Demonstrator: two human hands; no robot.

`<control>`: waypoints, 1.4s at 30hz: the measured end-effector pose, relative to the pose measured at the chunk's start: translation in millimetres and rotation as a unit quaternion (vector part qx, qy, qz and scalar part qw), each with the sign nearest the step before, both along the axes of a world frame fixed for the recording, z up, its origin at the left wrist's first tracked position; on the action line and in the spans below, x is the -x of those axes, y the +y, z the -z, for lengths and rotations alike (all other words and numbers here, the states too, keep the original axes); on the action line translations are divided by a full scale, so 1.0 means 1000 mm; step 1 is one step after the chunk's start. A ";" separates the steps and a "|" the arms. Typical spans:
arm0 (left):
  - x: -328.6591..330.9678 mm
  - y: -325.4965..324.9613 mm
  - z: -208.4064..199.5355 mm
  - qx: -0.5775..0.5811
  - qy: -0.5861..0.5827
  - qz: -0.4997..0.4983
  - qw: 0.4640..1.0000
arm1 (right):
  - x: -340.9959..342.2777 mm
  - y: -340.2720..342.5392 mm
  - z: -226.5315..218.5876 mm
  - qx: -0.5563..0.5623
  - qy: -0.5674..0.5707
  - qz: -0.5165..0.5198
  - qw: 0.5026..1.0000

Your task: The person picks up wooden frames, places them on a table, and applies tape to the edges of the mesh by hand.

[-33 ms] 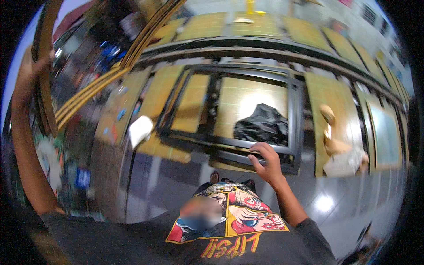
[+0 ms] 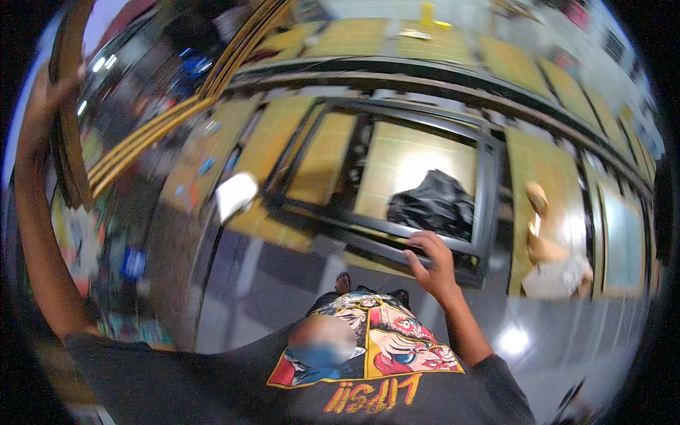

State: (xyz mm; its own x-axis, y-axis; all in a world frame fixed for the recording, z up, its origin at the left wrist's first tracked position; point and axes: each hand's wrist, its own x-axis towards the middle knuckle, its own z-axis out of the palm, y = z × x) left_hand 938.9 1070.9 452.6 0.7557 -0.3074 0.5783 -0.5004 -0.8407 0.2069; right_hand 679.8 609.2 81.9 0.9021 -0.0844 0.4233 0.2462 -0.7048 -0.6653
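At the far left, my raised left hand (image 2: 46,95) is closed around the dark brown side of several stacked frames (image 2: 149,145), blurred by motion. Their other sides look gold-brown and slant up toward the top of the view. My right hand (image 2: 433,263) has thumb and fingers apart and holds nothing. It hovers by the near edge of black rectangular frames (image 2: 489,205) lying on yellowish boards; whether it touches them I cannot tell. Inside the frame opening lies a crumpled black plastic bag (image 2: 433,204).
A white object (image 2: 236,196) lies left of the black frames. To the right, a brown item with whitish wrapping (image 2: 556,276) rests on a board (image 2: 524,152), beside a pale panel (image 2: 622,234). Long dark rails (image 2: 397,85) cross behind. Grey tiled floor (image 2: 297,294) lies below.
The table and the things on it have shifted right and slightly down in view as my head turned. My left hand keeps its grip on the frames, and my right hand stays open.
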 end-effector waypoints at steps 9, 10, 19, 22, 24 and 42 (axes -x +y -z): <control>0.205 0.040 -0.032 0.173 -0.062 -0.243 0.952 | 0.004 0.058 -0.013 -0.045 0.075 -0.178 0.980; 0.227 0.042 -0.029 0.236 -0.032 -0.266 0.934 | 0.005 0.056 -0.003 -0.061 0.097 -0.199 0.973; 0.390 0.105 0.160 0.247 0.216 -0.499 0.802 | -0.086 0.182 0.022 -0.029 0.129 -0.413 0.901; 0.465 0.146 0.206 0.318 0.307 -0.478 0.759 | -0.082 0.308 0.006 -0.001 0.047 -0.467 0.883; 0.517 0.165 0.250 0.347 0.319 -0.478 0.741 | -0.079 0.388 -0.012 0.027 -0.015 -0.503 0.864; 0.691 0.288 0.249 0.489 0.292 -0.501 0.652 | -0.088 0.937 -0.001 0.007 0.238 -0.841 0.486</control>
